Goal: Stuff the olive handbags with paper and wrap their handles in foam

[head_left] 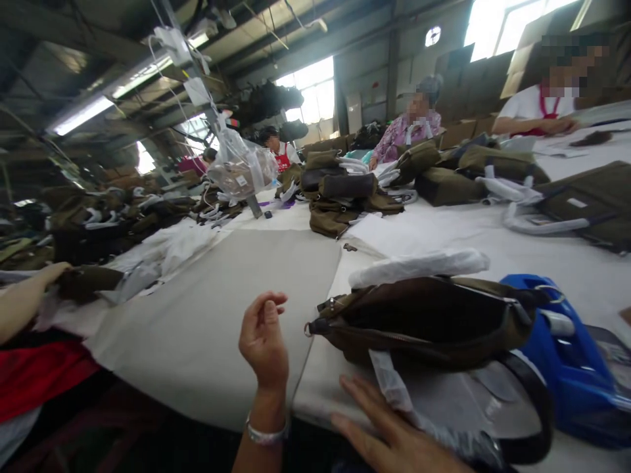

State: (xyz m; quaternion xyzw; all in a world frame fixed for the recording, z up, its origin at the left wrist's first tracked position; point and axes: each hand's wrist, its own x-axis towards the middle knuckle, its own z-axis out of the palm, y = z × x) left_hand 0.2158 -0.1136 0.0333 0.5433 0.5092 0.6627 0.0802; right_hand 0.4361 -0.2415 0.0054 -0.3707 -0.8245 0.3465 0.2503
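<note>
A dark olive handbag (424, 328) lies on the table in front of me, its zipped top gaping toward me. White plastic wrapping covers its far handle (419, 266) and part of the near strap (389, 378). My left hand (265, 341) is raised over the table left of the bag, apart from it, fingers loosely curled and nothing visible in them. My right hand (389, 427) is at the table's near edge below the bag, fingers spread, close to the wrapped strap. Whether it touches the strap I cannot tell.
A blue plastic holder (566, 355) stands right of the bag. Piled olive bags (345, 187) and more bags (473, 171) lie farther back. At left, a co-worker's arm (29, 302) reaches toward a dark bag (89, 282). Other people sit across the table. A post (211, 118) rises beyond.
</note>
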